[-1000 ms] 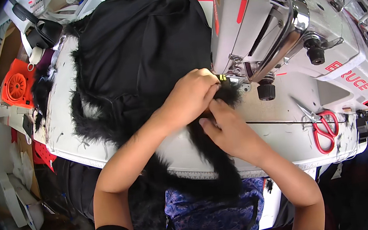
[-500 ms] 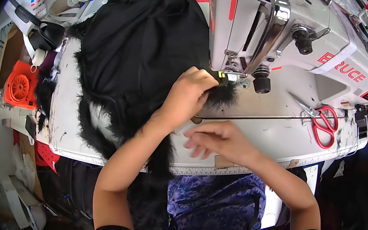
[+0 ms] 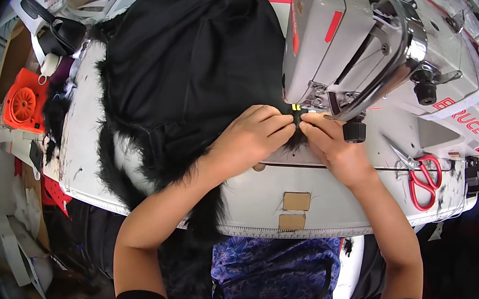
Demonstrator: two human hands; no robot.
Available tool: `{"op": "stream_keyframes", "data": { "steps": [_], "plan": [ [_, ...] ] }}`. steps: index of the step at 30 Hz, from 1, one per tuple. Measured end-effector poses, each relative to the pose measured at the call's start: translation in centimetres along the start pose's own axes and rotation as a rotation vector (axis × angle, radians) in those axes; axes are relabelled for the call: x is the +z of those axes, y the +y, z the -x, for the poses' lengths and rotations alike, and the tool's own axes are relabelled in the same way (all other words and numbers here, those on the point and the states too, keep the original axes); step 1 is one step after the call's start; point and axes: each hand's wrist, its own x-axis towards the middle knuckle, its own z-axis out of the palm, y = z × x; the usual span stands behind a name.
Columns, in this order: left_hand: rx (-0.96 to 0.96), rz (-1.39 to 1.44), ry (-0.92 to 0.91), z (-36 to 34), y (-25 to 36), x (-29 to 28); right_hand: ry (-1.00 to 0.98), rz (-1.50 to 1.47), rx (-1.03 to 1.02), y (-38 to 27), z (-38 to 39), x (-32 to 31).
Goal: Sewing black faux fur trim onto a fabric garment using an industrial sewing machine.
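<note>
Black cloth with fluffy fur edging [image 3: 191, 64] is spread over the left of the white sewing table [image 3: 247, 206]. Its right corner reaches under the head of a white sewing machine [image 3: 321, 34]. My left hand [image 3: 253, 138] pinches the black fur-trimmed cloth just in front of the presser foot area. Close beside it, my right hand [image 3: 335, 145] pinches the same edge, fingertips nearly touching the left ones. The machine head partly covers the right fingers, and the needle is hidden.
Red-handled scissors [image 3: 421, 179] lie on the table at the right. An orange fan-like device [image 3: 25, 106] stands at the far left, near black fur scraps [image 3: 57, 117]. A ruler strip [image 3: 300, 234] runs along the front edge. Fur-edged fabric hangs over that edge.
My right hand has moved up from the table front to the cloth edge by the machine foot and closed on it. My left hand has shifted slightly right and flattened lower.
</note>
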Motion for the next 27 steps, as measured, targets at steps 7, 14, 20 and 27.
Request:
{"op": "stream_keyframes", "data": {
  "steps": [7,14,20,27],
  "plan": [
    [0.042,-0.163,0.06,-1.4,-1.1,0.4,-0.003,-0.008,0.093,0.8,0.2,0.3],
    [0.076,-0.305,0.104,-1.3,-1.0,0.3,-0.051,-0.001,0.156,0.6,-0.1,0.5],
    [-0.08,-0.135,0.089,-1.1,-0.5,0.1,0.032,-0.025,0.14,0.9,0.1,0.7],
    [-0.131,-0.198,-0.063,-1.1,0.3,-0.3,-0.009,-0.052,0.195,0.8,0.1,0.8]
  ]
}}
